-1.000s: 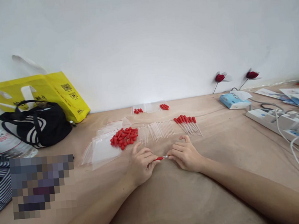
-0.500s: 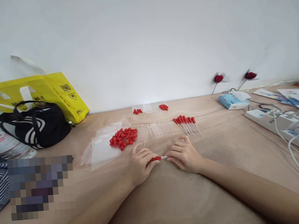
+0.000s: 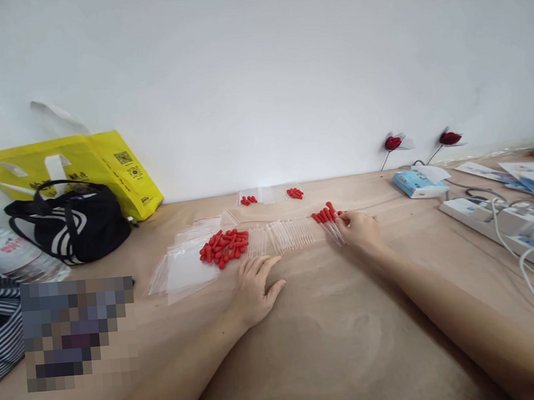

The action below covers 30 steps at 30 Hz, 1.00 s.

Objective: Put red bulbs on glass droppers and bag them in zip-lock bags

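My left hand (image 3: 258, 289) lies on the table with its fingers spread and nothing in them, just below a pile of red rubber bulbs (image 3: 224, 246). Out to the right, my right hand (image 3: 359, 228) pinches a dropper at the right end of a row of red-bulbed droppers (image 3: 326, 215); its fingers partly hide the row. Between the two hands, a bit farther back, thin clear pipette tubes (image 3: 291, 235) lie side by side. Clear zip bags (image 3: 189, 268) are fanned out left of the bulb pile.
More zip bags (image 3: 268, 194) with small groups of red bulbs lie near the wall. A black bag (image 3: 72, 224) and a yellow tote (image 3: 130, 174) stand at left. On the right are a tissue pack (image 3: 416, 184), a power strip (image 3: 476, 220) with white cables, and two artificial flowers (image 3: 392, 143).
My hands have parted. The left one has let go of the red-bulbed dropper and opened, while the right has moved right and away from me to the dropper row.
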{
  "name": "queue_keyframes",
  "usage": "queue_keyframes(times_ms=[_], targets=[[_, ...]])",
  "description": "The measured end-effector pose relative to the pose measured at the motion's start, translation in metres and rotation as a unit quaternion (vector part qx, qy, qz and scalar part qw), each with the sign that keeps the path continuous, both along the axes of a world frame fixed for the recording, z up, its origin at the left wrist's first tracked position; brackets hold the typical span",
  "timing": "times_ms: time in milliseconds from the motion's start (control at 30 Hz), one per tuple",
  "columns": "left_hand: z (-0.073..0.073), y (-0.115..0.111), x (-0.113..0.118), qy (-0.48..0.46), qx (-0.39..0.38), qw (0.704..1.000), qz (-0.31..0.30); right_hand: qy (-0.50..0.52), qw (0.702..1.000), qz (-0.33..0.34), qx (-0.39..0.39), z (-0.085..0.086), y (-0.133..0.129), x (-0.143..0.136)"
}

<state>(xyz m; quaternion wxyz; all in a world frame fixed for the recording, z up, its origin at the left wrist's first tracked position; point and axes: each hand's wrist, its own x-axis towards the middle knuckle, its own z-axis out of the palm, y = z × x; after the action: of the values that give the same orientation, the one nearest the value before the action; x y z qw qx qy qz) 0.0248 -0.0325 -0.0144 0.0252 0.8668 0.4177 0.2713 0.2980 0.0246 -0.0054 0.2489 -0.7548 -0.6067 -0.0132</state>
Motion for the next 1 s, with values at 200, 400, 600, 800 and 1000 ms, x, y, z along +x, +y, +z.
queue_keyframes(times_ms=[200, 400, 600, 800, 1000], targets=[[-0.001, 0.001, 0.0, 0.005, -0.013, 1.0, -0.002, -0.016, 0.994, -0.061, -0.09, -0.004, 0.007, 0.016], [-0.005, 0.002, -0.001, 0.002, -0.006, 1.0, -0.005, -0.008, 0.994, -0.06, -0.087, -0.005, 0.007, 0.014], [-0.004, 0.002, -0.001, 0.006, -0.011, 1.0, 0.003, 0.005, 1.0, 0.005, -0.026, -0.003, 0.001, -0.005], [-0.001, -0.001, 0.001, 0.009, -0.009, 1.0, 0.016, -0.015, 0.996, 0.034, -0.079, 0.004, 0.016, -0.046], [0.012, 0.025, -0.031, 0.039, 0.093, 0.985, 0.137, -0.031, 0.986, 0.007, -0.161, 0.006, 0.042, -0.064]])
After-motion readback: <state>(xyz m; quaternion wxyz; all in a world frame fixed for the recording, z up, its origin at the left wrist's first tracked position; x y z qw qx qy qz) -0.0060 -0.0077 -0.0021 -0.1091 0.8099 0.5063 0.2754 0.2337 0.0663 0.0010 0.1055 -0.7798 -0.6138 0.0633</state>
